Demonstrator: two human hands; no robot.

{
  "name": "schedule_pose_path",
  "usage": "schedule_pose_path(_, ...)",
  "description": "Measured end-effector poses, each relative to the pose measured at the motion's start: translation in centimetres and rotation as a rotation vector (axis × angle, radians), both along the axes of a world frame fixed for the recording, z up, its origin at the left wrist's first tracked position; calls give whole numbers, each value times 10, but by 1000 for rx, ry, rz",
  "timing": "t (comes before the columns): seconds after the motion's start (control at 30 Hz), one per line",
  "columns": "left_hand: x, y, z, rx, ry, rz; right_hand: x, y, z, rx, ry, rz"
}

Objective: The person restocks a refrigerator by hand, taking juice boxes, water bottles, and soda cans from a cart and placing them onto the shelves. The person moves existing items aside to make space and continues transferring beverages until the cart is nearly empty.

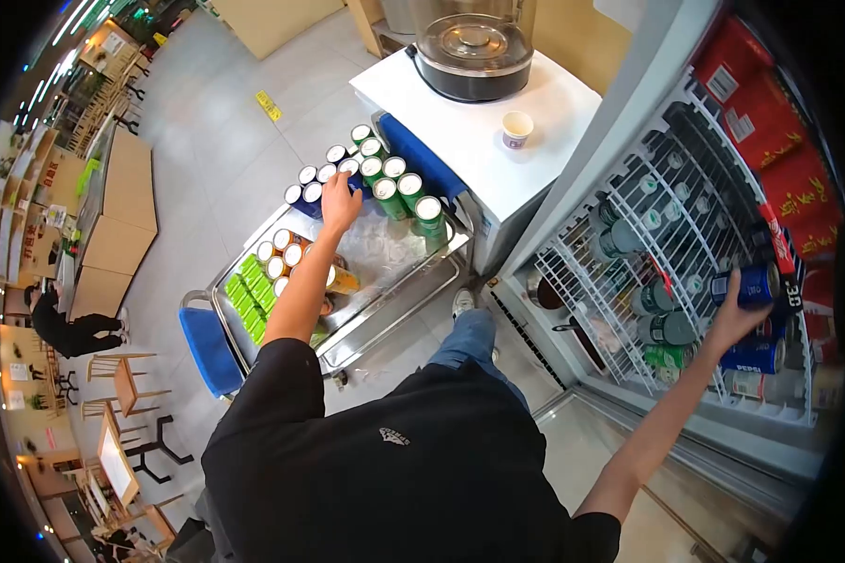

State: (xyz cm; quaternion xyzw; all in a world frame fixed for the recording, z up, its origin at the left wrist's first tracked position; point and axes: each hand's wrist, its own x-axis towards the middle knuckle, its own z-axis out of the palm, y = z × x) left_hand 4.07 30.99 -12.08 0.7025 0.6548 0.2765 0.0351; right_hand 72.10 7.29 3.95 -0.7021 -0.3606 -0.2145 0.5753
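Note:
My left hand [340, 202] reaches over the metal cart [385, 251] on the left, its fingers curled down at a blue can [349, 167] among the standing cans. Its fingertips are partly hidden. Green cans [410, 190] stand just right of it, and orange-and-white cans [293, 255] nearer to me. Inside the open fridge, my right hand [734, 321] is closed round a dark blue can [759, 283], tilted on its side at a wire shelf [671, 281]. Just below that hand lies a blue Pepsi can [756, 356].
Bright green packs [251, 298] sit at the cart's left end, by a blue bin [210, 349]. A white counter [563, 122] holds a paper cup [516, 129] and a lidded appliance [474, 56]. Red boxes [760, 131] fill the upper fridge shelf. Another person [70, 321] stands far left.

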Motion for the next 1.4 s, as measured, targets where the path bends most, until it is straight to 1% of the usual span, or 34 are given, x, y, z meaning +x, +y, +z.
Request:
schedule_pose_path(0.07, 1, 9, -2, 85, 97, 52, -32, -12, -2, 38, -132, -136)
schedule_pose_path(0.1, -5, 19, -9, 109, 174, 22, -47, -17, -4, 55, -203, -216)
schedule_pose_path(0.13, -10, 29, -16, 97, 234, 22, -57, -22, -6, -47, -295, -200)
schedule_pose_path(0.17, -8, 34, -5, -45, 268, -6, -64, -30, -8, -157, -386, -198)
schedule_pose_path(0.2, -17, 49, -23, 15, 340, -60, -71, -33, -6, -279, -345, -105)
schedule_pose_path(0.23, -6, 47, -10, -29, 390, -88, -75, -31, -3, -401, -294, -29)
schedule_pose_path(0.27, -8, 50, -19, -8, 503, -59, -72, -29, -2, -543, -403, -12)
schedule_pose_path(0.3, -13, 60, -27, -36, 523, -98, -66, -29, -4, -603, -359, 13)
schedule_pose_path(0.33, -10, 54, -30, -48, 603, -56, -63, -29, -2, -644, -334, 8)
schedule_pose_path(0.37, -8, 50, -29, -65, 600, -73, -61, -28, 1, -678, -307, 17)
schedule_pose_path(0.47, -13, 44, -35, -103, 592, -97, -56, -21, 11, -721, -303, -75)
schedule_pose_path(0.57, -17, 44, -29, -79, 534, -156, -35, -8, 7, -735, -323, -146)
schedule_pose_path(0.6, -20, 47, -27, -2, 538, -214, -23, -2, 4, -749, -313, -177)
schedule_pose_path(0.67, -29, 56, -25, -44, 483, -278, 0, 9, -3, -780, -297, -231)
schedule_pose_path(0.7, -33, 57, -25, 2, 516, -304, 4, 12, 0, -833, -199, -213)
schedule_pose_path(0.73, -36, 62, -26, -56, 522, -265, 2, 11, -1, -814, -202, -195)
schedule_pose_path(0.8, -39, 64, -26, -74, 498, -238, -3, 12, 0, -778, -216, -158)
schedule_pose_path(0.83, -37, 64, -21, -115, 518, -245, -23, 8, 15, -791, -150, -108)
schedule_pose_path(0.93, -36, 62, -18, -70, 496, -308, -37, 2, 10, -759, -126, -35)
schedule_pose_path(0.97, -38, 61, -17, -63, 482, -332, -42, 0, 9, -731, -43, -3)
schedule_pose_path(1.07, -43, 52, -10, -129, 432, -340, -50, -4, 5, -744, -28, -13)
schedule_pose_path(1.1, -42, 45, -3, -164, 378, -323, -48, -4, 4, -731, -33, -4)
schedule_pose_path(1.2, -46, 24, 23, -121, 178, -369, -44, -4, -1, -709, -34, 18)
schedule_pose_path(1.33, -37, -4, 91, -125, 137, -255, -43, -2, -4, -678, -43, 15)
schedule_pose_path(1.37, -31, -13, 112, -143, 96, -248, -43, -2, -5, -659, -51, 8)
schedule_pose_path(1.4, -22, -23, 131, -99, 93, -264, -44, -2, -3, -649, -51, 14)
